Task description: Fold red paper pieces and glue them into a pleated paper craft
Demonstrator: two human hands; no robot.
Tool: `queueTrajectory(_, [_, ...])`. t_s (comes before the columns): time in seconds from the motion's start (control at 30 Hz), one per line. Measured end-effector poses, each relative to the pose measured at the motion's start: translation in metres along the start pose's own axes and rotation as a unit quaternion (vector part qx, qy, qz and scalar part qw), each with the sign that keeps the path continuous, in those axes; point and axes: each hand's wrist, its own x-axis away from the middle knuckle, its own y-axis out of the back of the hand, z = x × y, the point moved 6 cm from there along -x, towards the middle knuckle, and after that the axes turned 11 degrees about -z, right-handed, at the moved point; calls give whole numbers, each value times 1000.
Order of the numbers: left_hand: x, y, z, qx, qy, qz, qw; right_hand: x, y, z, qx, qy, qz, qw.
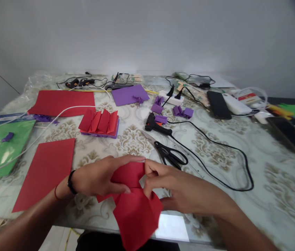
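A piece of red paper (138,216), creased and cut to angled edges, is held at the front edge of the table. My left hand (102,176) grips its upper left part, thumb on the front and index finger stretched along the top edge. On the other side, my right hand (173,186) has curled fingers pressed on the paper's right edge. Just beyond lie black-handled scissors (167,151), blades pointing away to the left. A black glue gun (157,125) rests behind them with its cord looping right. Folded red paper pieces (98,122) sit on a purple stack.
Red sheets (48,167) and a green pack (3,146) lie at left. Behind are a purple sheet (130,94), folded purple pieces (183,112) and a white power strip (171,97). Phones (218,104) and cables are at right. A white cable (66,111) crosses the left side.
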Motion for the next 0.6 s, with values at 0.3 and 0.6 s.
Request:
queueTrajectory(0.3, [-3, 7, 2, 25, -2, -56, 998, -4, 17, -6, -42, -20, -88, 995])
queueTrajectory(0.6, [1, -7, -6, 16, -7, 35, 999, -2, -13, -8, -93, -14, 106, 990])
